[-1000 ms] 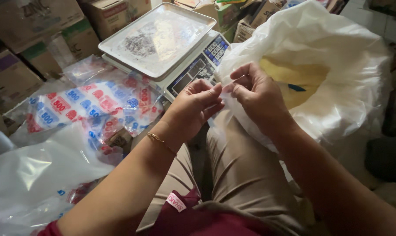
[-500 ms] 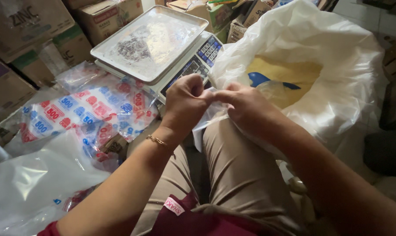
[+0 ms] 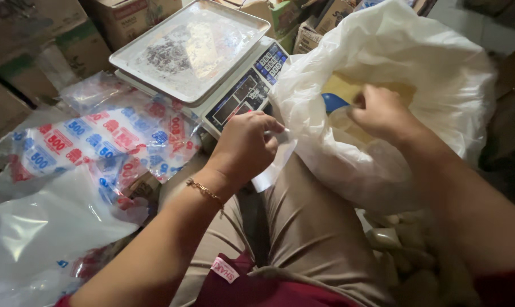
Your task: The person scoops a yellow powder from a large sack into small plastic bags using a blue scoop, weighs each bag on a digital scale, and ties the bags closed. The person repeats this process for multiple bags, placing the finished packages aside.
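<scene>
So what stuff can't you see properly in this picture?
Head view only:
- Right hand: its fingers curl into the big white sack, so whatever they grip is hidden.
- Blue thing in the sack: mostly covered by the sack's rim.
- Small clear bag in the left hand: its top is hidden behind the fingers.
- Scale display: too small and dim to make out.
- Cardboard boxes: cut off by the top edge.

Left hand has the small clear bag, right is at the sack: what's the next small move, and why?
Probably dip the right hand to the blue scoop in the white sack: it hovers at the sack's mouth, while the left hand pinches the small clear bag.
</scene>
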